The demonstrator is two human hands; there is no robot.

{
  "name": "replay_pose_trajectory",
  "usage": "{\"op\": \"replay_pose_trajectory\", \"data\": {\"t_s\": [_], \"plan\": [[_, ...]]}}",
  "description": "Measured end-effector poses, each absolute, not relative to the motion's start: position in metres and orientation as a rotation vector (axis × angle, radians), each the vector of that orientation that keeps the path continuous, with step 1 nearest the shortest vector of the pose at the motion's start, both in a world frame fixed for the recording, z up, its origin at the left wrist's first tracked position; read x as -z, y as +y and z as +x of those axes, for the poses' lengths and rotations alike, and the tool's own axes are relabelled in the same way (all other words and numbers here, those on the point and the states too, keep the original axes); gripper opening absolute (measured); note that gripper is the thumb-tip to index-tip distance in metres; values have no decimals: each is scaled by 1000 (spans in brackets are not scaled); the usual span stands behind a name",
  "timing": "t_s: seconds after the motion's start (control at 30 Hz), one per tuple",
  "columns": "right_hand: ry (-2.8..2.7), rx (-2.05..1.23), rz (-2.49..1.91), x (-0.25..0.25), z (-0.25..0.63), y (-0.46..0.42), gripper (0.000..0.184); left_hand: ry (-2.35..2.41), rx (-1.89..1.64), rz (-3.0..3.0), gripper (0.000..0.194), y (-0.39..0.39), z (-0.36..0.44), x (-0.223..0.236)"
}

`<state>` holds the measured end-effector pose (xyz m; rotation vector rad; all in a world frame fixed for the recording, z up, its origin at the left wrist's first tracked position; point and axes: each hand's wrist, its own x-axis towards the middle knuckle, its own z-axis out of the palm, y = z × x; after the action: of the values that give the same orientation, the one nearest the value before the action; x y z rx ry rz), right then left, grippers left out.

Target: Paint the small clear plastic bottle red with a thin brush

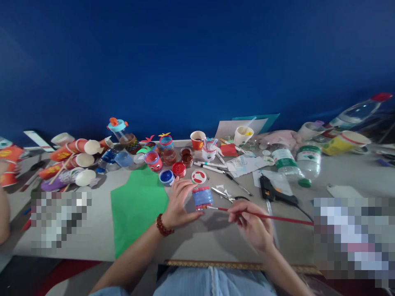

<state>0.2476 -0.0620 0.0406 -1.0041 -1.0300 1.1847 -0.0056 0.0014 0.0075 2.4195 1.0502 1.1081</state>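
Note:
My left hand [179, 204], with a red bead bracelet at the wrist, grips a small cut bottle piece [203, 197] painted blue with a red rim, held just above the grey table [92, 230]. My right hand [251, 224] pinches a long red paintbrush [271, 216] whose tip touches the lower edge of the bottle piece. Small paint pots stand just beyond: a blue one [167, 177], a red one [178, 169] and a lid with red paint [199, 177].
A green paper sheet [135, 205] lies to the left. Scissors [228, 197], pens, a black glue gun [274, 193] and plastic bottles [293, 162] lie to the right. Red paper cups [68, 158] and decorated jars crowd the far left. A blue wall rises behind.

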Motion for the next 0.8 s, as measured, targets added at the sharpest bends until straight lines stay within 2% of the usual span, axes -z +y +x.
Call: {"op": "replay_pose_trajectory", "data": {"t_s": [0.23, 0.8], "plan": [[-1348, -1024, -974, -45, 244, -63, 24, 1078, -1106, 2417, 77, 0, -4, -12], [-1187, -1132, -1015, -41, 250, -63, 24, 1083, -1093, 2403, 79, 2, -7, -7]]}}
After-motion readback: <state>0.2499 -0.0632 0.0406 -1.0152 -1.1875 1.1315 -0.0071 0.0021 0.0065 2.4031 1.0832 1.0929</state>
